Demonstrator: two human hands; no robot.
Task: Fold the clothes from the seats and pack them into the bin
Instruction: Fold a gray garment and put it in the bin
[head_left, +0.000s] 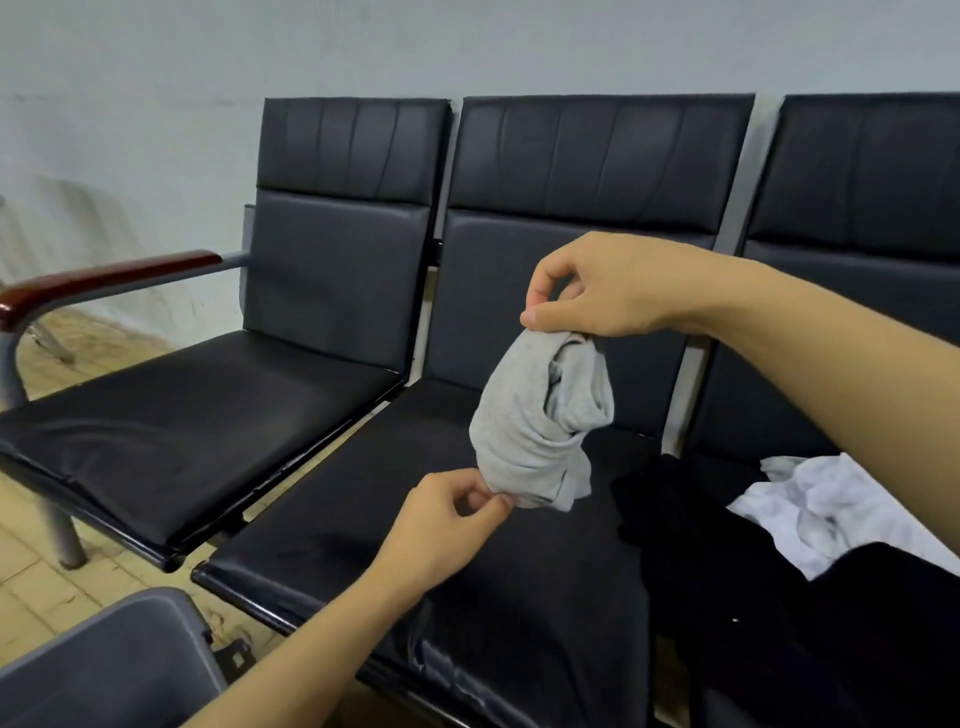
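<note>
A crumpled grey garment (535, 421) hangs in the air above the middle black seat (363, 525). My right hand (602, 288) grips its top edge. My left hand (447, 519) pinches its bottom hem between thumb and fingers. On the right seat lies a pile of clothes: a black garment (691, 525) and a white one (831, 509). The grey bin (114, 660) stands at the bottom left, on the floor in front of the seats; only its rim and part of its inside show.
Three joined black padded seats stand against a pale wall. The left seat (171, 426) has a dark red armrest (104, 280) on a grey metal frame. Tan floor tiles show at the left.
</note>
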